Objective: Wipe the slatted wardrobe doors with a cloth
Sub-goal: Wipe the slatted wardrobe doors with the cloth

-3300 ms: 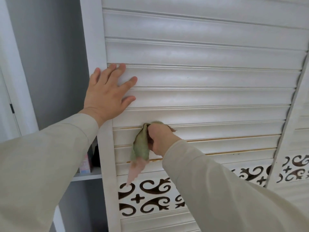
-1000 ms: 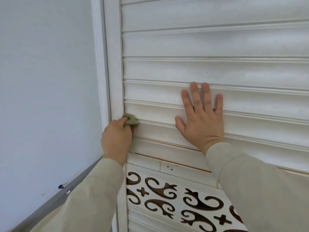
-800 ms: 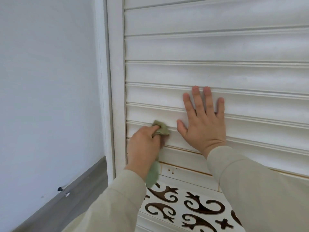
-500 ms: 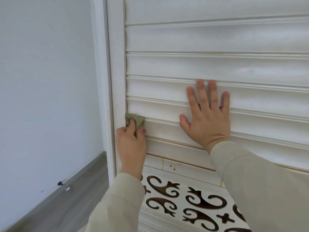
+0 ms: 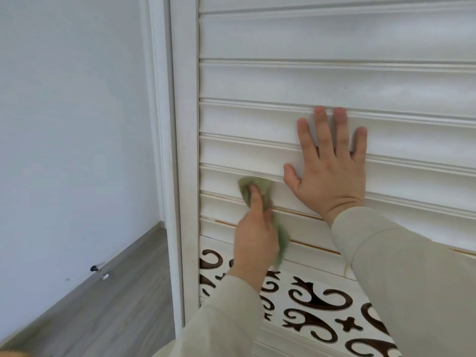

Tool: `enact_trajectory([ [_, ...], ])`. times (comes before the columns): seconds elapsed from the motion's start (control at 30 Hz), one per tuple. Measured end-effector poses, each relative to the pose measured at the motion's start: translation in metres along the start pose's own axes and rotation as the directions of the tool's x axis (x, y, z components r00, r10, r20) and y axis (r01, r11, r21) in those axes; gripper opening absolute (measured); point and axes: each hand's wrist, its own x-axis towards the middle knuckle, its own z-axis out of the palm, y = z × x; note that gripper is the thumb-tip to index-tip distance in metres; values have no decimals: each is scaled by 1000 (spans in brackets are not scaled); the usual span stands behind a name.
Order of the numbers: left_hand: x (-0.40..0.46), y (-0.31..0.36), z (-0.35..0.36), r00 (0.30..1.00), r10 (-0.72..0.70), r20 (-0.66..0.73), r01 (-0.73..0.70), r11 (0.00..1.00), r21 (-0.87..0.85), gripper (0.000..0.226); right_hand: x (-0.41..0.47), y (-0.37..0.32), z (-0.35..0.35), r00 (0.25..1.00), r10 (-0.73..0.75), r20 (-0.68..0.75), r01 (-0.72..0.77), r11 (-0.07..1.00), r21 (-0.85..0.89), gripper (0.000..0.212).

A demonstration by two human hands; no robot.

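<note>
Change: since half a second ago the green cloth (image 5: pixel 253 188) slides right along its slat, away from the door frame (image 5: pixel 180 150) and toward the bracing hand.
Left hand: the left hand (image 5: pixel 255 233) grips the cloth, forefinger stretched over the wad and pressing it to the slatted wardrobe door (image 5: pixel 283 81), the loose tail hanging beside the wrist.
Right hand: the right hand (image 5: pixel 331 173) lies flat on the slats just right of the cloth, fingers straight and spread, holding nothing.
Progress: judged mid-task; wiping is on a lower slat, with orange-brown marks still showing on the slats beneath it, above the scrollwork panel (image 5: pixel 309 305). How much of the upper slats is done cannot be told.
Containers: none in view; the door is closed, its inside hidden.
</note>
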Motion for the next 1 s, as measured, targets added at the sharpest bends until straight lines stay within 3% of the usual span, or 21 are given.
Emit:
enact_trajectory([
  [0.07,2,-6,-3,1000,-4,-24,2,999,-51,53,0,0,-1,1000,1,2,-1,1000,9,80],
  [0.1,8,-13,-11,993,-99,-66,89,985,-148,51,0,-1,-2,1000,0,5,0,1000,13,80],
  [0.17,23,-29,-27,956,-229,-186,186,957,-225,63,0,-1,-3,1000,-1,-2,1,1000,10,78],
  [0.23,29,-33,-33,938,-270,-219,221,949,-224,70,0,0,-2,1000,-1,-10,2,1000,4,77],
  [0.3,21,-19,-21,962,-221,-158,182,956,-230,63,-1,1,0,1000,-4,-2,4,1000,4,78],
  [0.4,-2,-14,2,998,49,-26,-48,998,30,58,0,0,1,1000,-4,-2,4,1000,0,79],
  [0.43,0,-21,1,997,66,-24,-65,996,69,54,0,0,0,1000,-2,-5,2,1000,-4,79],
  [0.53,25,-41,-25,971,-189,-148,170,976,-134,54,0,0,-1,1000,-6,-6,6,1000,-4,77],
  [0.6,30,-42,-32,947,-237,-215,215,969,-119,65,-1,0,-1,1000,-8,-6,8,1000,-5,77],
  [0.7,11,-19,-14,984,-135,-115,123,987,-106,54,-1,1,1,1000,-5,-17,5,1000,-15,77],
  [0.8,-5,-19,11,987,148,55,-156,965,208,56,-1,1,1,1000,-10,-20,9,1000,-10,78],
  [0.83,-1,-24,8,988,145,45,-152,954,260,58,-1,1,0,1000,-10,-15,10,1000,-14,78],
  [0.93,20,-48,-20,978,-125,-164,129,991,14,58,-1,-1,-3,1000,-6,-7,6,1000,-8,78],
  [1.0,25,-53,-32,944,-223,-244,200,973,-113,61,0,0,-2,1000,-7,-13,7,1000,-5,77],
])
